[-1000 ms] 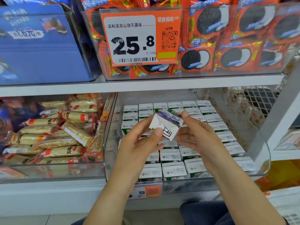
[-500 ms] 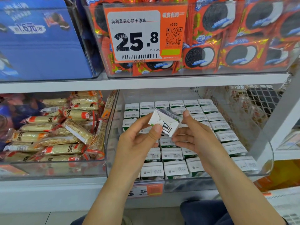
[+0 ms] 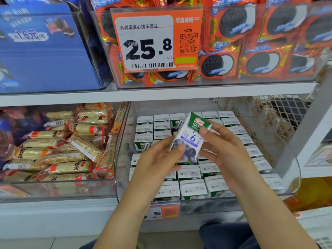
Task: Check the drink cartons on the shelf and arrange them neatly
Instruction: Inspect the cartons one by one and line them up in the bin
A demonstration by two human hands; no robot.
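Both hands, left hand (image 3: pixel 158 159) and right hand (image 3: pixel 228 151), grip a blueberry juice carton (image 3: pixel 190 139) above the clear bin's (image 3: pixel 294 169) middle rows; checking well means turning it slowly, then reseating it squarely.

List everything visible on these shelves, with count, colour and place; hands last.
held drink carton: one, white with green top and blueberry picture, raised over the bin.
drink cartons: several rows, white and green, standing in the clear bin, lower shelf.
wafer bars: a pile, tan with orange-red ends, lower left bin.
sandwich cookie packs: many, orange-red, upper bin.
price tag: one, orange and white, reads 25.8.
blue box: one, upper left.
left hand: fingers grip the carton's lower end.
right hand: fingers grip its upper end.
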